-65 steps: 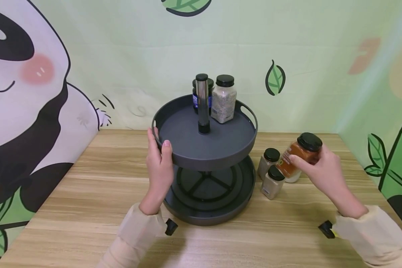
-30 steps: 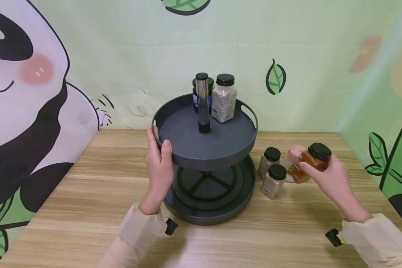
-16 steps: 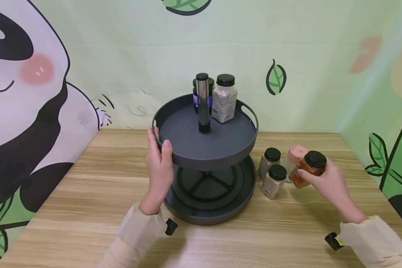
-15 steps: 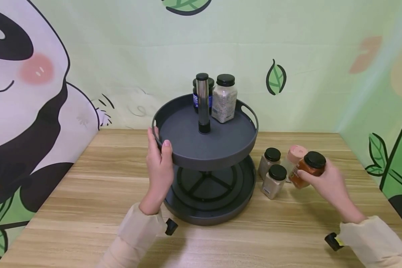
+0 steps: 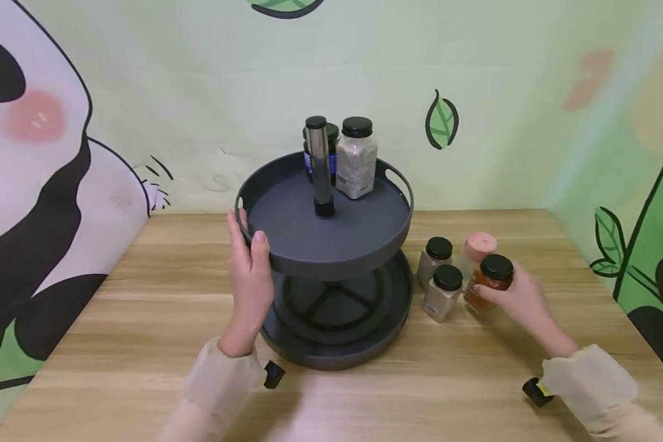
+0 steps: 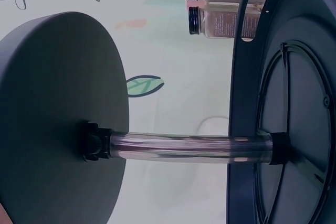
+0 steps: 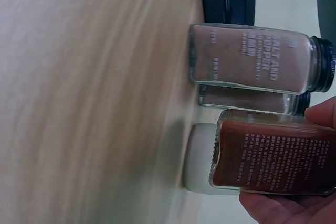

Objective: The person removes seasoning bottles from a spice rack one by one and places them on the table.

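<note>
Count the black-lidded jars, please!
5: dark jar partly behind the pole, white jar beside it, near small jar and far small jar on the table, orange jar in the right hand.

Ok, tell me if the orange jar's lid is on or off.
On: the black lid caps the orange jar in the right hand.

I hold a squarish clear jar (image 7: pixel 273 156) of red-brown powder in my right hand (image 5: pixel 522 299), black lid on, its base seemingly off the table (image 5: pixel 160 319). My left hand (image 5: pixel 250 279) touches the upper rim of a dark grey stand (image 5: pixel 337 267), upright, two round trays joined by a post.
</note>
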`<act>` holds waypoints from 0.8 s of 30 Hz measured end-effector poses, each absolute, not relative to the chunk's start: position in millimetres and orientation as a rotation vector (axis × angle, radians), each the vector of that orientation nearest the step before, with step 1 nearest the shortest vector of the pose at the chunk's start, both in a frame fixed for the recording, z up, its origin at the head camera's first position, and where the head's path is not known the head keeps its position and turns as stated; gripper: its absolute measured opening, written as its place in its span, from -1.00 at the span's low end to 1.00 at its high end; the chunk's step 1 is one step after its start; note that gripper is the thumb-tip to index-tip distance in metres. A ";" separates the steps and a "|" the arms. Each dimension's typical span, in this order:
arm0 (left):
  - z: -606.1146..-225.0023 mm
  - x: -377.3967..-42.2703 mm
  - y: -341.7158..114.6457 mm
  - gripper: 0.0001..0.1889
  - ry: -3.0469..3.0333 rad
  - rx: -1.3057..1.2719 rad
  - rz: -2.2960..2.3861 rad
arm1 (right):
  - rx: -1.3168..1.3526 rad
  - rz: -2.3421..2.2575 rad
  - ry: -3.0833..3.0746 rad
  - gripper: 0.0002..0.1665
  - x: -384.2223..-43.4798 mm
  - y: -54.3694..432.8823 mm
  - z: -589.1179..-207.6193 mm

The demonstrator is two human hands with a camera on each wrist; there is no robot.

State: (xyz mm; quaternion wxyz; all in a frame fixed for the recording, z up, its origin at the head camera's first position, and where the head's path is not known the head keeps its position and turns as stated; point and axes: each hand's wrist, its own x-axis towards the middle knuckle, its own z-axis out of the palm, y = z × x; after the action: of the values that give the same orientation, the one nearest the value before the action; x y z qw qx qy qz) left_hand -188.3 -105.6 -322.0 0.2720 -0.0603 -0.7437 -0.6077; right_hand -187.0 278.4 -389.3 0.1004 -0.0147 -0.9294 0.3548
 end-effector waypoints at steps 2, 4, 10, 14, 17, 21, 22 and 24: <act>-320.7 -186.4 -109.6 -0.34 -2.005 -0.155 -1.618 | -0.056 1.061 -2.754 -0.38 -186.3 274.2 -391.8; -319.3 -181.6 -117.9 -0.34 -2.001 -0.119 -1.585 | -0.036 1.101 -2.767 -0.36 -190.7 265.0 -394.4; -322.9 -158.4 -150.1 -0.37 -1.989 0.030 -1.513 | 0.067 1.165 -2.802 -0.35 -209.2 228.9 -409.6; -329.4 -139.9 -166.0 -0.39 -1.962 0.139 -1.481 | 0.125 1.166 -2.838 -0.38 -217.4 209.2 -421.8; -328.3 -131.4 -176.9 -0.40 -1.937 0.174 -1.481 | 0.165 1.180 -2.829 -0.39 -223.4 194.2 -426.3; -322.8 -129.5 -184.8 -0.41 -1.915 0.167 -1.459 | 0.193 1.234 -2.834 -0.36 -227.4 184.6 -425.9; -321.5 -130.4 -185.0 -0.41 -1.911 0.163 -1.456 | 0.196 1.244 -2.846 -0.34 -227.5 184.5 -424.7; -319.5 -133.7 -183.1 -0.41 -1.913 0.149 -1.449 | 0.195 1.260 -2.854 -0.33 -227.8 187.5 -422.3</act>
State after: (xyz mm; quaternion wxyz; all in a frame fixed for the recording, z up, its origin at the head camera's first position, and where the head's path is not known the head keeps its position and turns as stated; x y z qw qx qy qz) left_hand -133.7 -183.1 -319.5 0.3602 0.0577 -0.7422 -0.5622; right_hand -227.8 187.5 -422.3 0.0077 0.0623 -0.9130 0.4031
